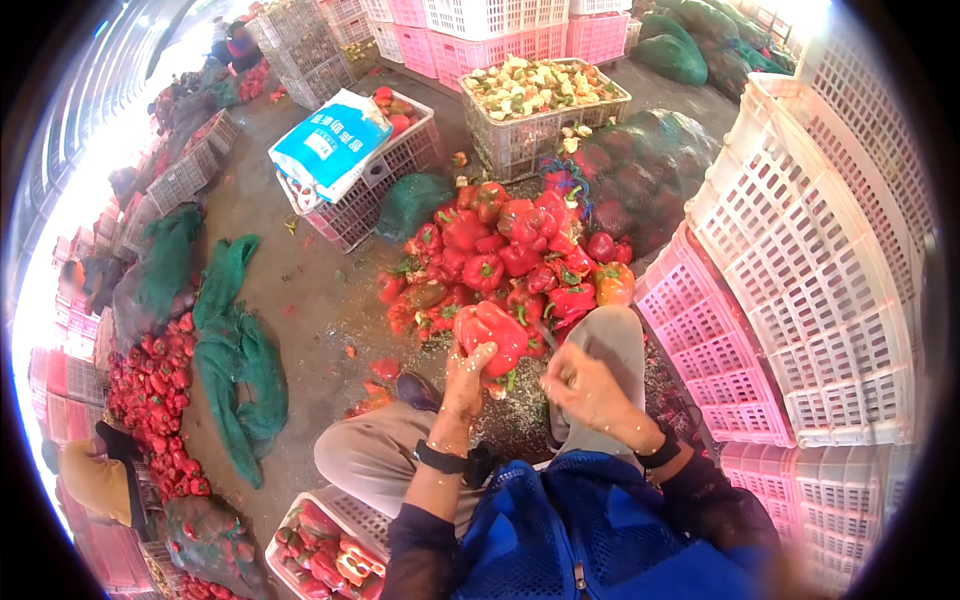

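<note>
My left hand is wrapped round a large red bell pepper, held up in front of my knees. Just to its right, my right hand is closed with curled fingers, apart from the pepper. A thin greyish sliver shows near its fingertips, too blurred to name. Pale seeds cling to both hands. Beyond them lies a heap of red bell peppers on the floor, a few partly green or orange. By my left thigh stands a crate with cut, hollowed red peppers inside.
Stacked white and pink crates rise close on my right. Ahead stand a crate of pepper cores and a crate topped by a blue-and-white bag. A full net sack lies behind the heap; green netting lies left.
</note>
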A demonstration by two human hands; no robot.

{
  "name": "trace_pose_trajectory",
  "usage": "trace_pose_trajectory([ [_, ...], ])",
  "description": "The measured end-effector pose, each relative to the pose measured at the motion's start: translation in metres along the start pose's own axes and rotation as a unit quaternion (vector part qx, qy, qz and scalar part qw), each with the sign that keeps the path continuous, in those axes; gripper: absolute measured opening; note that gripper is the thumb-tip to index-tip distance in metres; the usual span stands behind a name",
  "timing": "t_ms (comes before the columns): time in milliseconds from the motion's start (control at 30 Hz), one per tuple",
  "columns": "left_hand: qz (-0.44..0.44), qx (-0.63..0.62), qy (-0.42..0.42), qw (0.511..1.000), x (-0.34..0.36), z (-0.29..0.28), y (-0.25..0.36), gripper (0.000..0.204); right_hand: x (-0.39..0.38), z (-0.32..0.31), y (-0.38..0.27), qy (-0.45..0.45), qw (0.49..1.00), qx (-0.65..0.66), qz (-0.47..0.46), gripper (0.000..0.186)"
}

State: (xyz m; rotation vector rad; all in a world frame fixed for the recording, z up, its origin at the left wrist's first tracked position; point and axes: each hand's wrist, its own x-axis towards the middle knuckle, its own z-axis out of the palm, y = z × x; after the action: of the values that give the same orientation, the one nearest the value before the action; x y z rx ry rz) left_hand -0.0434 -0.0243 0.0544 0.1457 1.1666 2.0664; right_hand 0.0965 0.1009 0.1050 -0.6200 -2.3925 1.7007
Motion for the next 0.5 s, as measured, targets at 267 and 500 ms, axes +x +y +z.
trace_pose_trajectory([
  [267, 0.053, 0.106, -0.067, 0.991, -0.014, 0.012, -0.003, 0.067, 0.049, -0.019, 0.003, -0.130, 0.991, -0.008, -0.042, 0.068],
  [500, 0.008, 0.052, -0.114, 0.992, -0.019, 0.006, -0.001, 0.075, 0.035, -0.017, 0.004, -0.129, 0.989, 0.062, 0.020, 0.058],
])
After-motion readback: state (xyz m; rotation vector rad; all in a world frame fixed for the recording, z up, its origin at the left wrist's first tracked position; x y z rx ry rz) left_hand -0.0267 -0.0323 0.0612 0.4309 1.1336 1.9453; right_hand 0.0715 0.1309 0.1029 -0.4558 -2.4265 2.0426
